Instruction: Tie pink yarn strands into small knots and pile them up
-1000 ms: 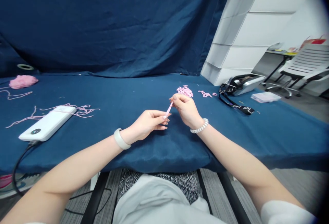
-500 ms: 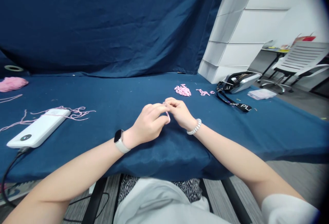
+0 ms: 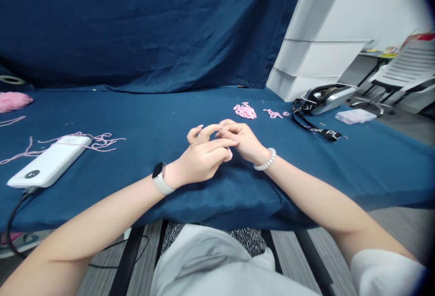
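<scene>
My left hand and my right hand meet above the blue cloth-covered table, fingertips pressed together. A short pink strand peeks out between them; most of it is hidden by the fingers. The left hand's fingers curl round it, with the index finger raised. The right hand pinches at the same spot. A watch sits on my left wrist and a white bead bracelet on my right. A small heap of pink pieces lies just beyond the hands.
A white power bank with a black cable lies at left on loose pink yarn. A pink yarn ball sits far left. A black lanyard, a silver device and a small clear box lie at right.
The hands have come together and closed over the pink strand, which stood out between them a second ago. The left index finger has lifted.
</scene>
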A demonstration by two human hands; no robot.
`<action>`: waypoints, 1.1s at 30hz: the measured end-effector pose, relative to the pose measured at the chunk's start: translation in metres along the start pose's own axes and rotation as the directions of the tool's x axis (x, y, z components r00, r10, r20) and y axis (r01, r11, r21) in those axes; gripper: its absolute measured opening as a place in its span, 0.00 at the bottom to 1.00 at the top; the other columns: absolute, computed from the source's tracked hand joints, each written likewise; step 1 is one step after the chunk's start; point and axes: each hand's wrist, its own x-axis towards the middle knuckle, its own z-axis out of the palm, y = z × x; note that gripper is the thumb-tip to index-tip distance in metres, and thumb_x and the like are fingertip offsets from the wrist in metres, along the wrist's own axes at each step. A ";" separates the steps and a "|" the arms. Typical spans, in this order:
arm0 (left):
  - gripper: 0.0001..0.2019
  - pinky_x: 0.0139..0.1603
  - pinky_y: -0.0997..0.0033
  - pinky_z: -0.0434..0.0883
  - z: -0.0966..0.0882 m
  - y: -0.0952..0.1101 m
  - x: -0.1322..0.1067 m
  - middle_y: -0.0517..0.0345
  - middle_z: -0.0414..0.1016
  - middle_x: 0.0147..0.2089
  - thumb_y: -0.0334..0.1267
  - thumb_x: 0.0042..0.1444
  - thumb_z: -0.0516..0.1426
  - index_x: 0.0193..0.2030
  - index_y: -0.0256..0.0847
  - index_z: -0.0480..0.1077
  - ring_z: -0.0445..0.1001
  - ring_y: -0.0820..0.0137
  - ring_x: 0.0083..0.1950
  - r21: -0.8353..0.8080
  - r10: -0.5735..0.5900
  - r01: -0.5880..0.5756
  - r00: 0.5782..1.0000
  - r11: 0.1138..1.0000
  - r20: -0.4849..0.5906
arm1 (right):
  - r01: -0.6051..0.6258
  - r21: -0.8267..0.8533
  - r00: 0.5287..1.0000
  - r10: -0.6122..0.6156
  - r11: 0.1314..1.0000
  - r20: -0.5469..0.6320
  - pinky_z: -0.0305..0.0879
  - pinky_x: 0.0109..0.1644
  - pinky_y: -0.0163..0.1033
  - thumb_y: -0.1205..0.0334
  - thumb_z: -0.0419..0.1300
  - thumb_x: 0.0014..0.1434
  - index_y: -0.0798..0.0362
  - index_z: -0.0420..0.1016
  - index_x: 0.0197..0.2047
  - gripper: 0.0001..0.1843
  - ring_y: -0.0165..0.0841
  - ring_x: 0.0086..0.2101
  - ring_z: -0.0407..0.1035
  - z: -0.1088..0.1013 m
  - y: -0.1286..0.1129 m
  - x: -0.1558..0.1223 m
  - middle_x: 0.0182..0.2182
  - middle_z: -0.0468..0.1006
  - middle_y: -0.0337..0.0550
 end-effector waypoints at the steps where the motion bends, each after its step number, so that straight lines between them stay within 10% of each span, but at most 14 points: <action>1: 0.11 0.67 0.48 0.40 0.000 -0.001 0.000 0.59 0.80 0.51 0.29 0.58 0.53 0.33 0.47 0.75 0.60 0.55 0.68 0.010 -0.010 0.010 1.000 1.000 0.013 | 0.005 0.006 1.000 -0.005 1.000 -0.003 0.64 0.48 0.42 0.44 0.71 0.46 0.51 0.81 0.23 0.18 0.33 0.39 0.67 0.000 0.001 0.001 0.35 0.72 0.43; 8: 0.09 0.66 0.51 0.54 0.009 -0.007 0.001 0.55 0.82 0.39 0.31 0.60 0.53 0.34 0.44 0.75 0.73 0.59 0.58 -0.159 -0.149 0.130 0.982 0.979 -0.116 | -0.097 0.092 0.995 0.100 0.991 -0.027 0.59 0.37 0.37 0.46 0.71 0.42 0.55 0.73 0.21 0.20 0.26 0.29 0.60 0.004 0.017 0.004 0.31 0.70 0.39; 16: 0.11 0.65 0.59 0.66 0.018 -0.008 0.001 0.51 0.79 0.53 0.34 0.61 0.55 0.46 0.41 0.78 0.73 0.63 0.60 -0.402 -0.415 0.318 0.891 0.859 -0.182 | -0.175 0.118 0.962 0.195 0.977 -0.189 0.56 0.35 0.36 0.54 0.67 0.44 0.55 0.69 0.23 0.14 0.26 0.27 0.59 0.012 0.037 0.002 0.23 0.68 0.35; 26: 0.10 0.57 0.63 0.72 0.024 -0.017 -0.001 0.51 0.82 0.43 0.38 0.49 0.68 0.38 0.37 0.79 0.79 0.67 0.46 -0.861 -0.756 0.397 0.655 0.317 0.023 | -0.119 0.071 0.955 0.134 0.990 -0.263 0.58 0.37 0.37 0.45 0.68 0.47 0.54 0.70 0.23 0.20 0.28 0.29 0.61 0.016 0.027 -0.003 0.25 0.70 0.38; 33: 0.13 0.45 0.74 0.73 0.019 -0.018 0.006 0.59 0.79 0.33 0.36 0.40 0.72 0.31 0.37 0.76 0.77 0.76 0.35 -0.932 -0.814 0.294 0.580 0.214 -0.004 | -0.138 0.084 0.958 0.154 0.987 -0.243 0.57 0.36 0.38 0.44 0.68 0.46 0.53 0.69 0.24 0.21 0.28 0.29 0.59 0.021 0.018 -0.008 0.27 0.68 0.39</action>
